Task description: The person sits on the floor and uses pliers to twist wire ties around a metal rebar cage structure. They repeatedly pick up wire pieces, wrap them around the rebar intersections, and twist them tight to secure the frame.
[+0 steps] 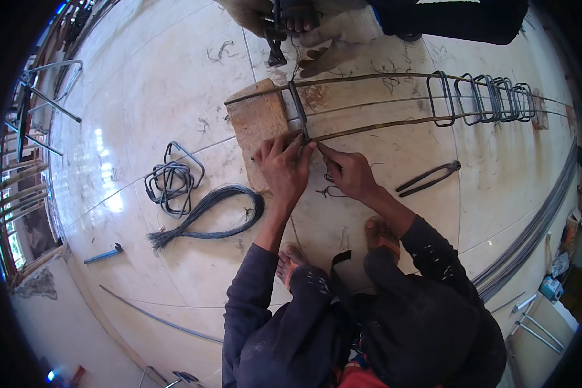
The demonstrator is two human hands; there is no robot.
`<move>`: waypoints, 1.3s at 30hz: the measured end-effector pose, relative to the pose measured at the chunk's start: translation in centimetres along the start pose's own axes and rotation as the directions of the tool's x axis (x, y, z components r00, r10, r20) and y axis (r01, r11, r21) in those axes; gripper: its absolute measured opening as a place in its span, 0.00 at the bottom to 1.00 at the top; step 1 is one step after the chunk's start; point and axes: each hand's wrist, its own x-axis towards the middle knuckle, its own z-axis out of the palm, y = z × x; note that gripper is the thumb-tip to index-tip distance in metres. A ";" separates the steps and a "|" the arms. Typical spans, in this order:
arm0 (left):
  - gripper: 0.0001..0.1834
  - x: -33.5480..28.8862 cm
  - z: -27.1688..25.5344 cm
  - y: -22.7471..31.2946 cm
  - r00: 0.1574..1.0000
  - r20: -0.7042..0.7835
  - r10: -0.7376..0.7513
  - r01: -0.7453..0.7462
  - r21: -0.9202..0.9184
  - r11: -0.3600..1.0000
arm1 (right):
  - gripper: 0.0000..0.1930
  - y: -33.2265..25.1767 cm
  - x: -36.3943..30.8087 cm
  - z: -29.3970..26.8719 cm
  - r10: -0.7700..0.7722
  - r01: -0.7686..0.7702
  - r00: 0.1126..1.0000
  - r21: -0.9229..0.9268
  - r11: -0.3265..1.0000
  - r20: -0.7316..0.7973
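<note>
Bare left hand (284, 165) and bare right hand (352, 173) met at the near corner of a dark, rectangular steel stirrup (298, 108).

Nearest, a looped bundle of thin grey wire (257, 208) and black steel pincers (429, 178) lay on the cream tiled floor (142, 116), perhaps for easy reach. Beyond, the left fingers were curled closed on the stirrup's corner, seemingly steadying it against the long brown near rod (381, 128). The right thumb and forefinger bent almost together at that rod's end; what, if anything, they gripped was too small to tell. A rough brown slab (258, 119) lay under the end of the matching far rod (368, 77), likely propping it up. Farthest, a co-worker's pale gloved hand (352, 29) reached near the stirrup's far corner.
</note>
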 end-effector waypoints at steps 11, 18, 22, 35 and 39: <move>0.12 -0.2 0.1 -0.4 0.996 -0.077 0.039 -0.054 -0.202 0.978 | 0.15 -4.3 1.2 -3.6 0.296 -0.381 0.906 0.275 0.883 0.303; 0.26 -0.5 -0.5 -1.2 0.987 -0.043 0.153 -0.159 -0.196 0.968 | 0.17 -6.4 -0.1 -4.5 0.335 -0.582 0.812 0.701 0.412 0.478; 0.35 -0.6 -1.0 -1.5 0.978 0.023 0.205 -0.198 -0.177 0.964 | 0.17 -6.9 -0.6 -4.2 0.318 -0.540 0.841 0.705 0.459 0.437; 0.15 -0.9 0.1 -0.9 0.964 -0.109 0.241 -0.261 -0.239 0.935 | 0.17 -5.5 3.6 -6.2 0.063 -0.070 0.996 0.098 0.993 0.069; 0.09 -0.7 0.3 -1.4 0.965 -0.097 0.243 -0.261 -0.286 0.922 | 0.18 -4.6 6.0 -5.9 0.258 -0.377 0.923 0.536 0.755 0.285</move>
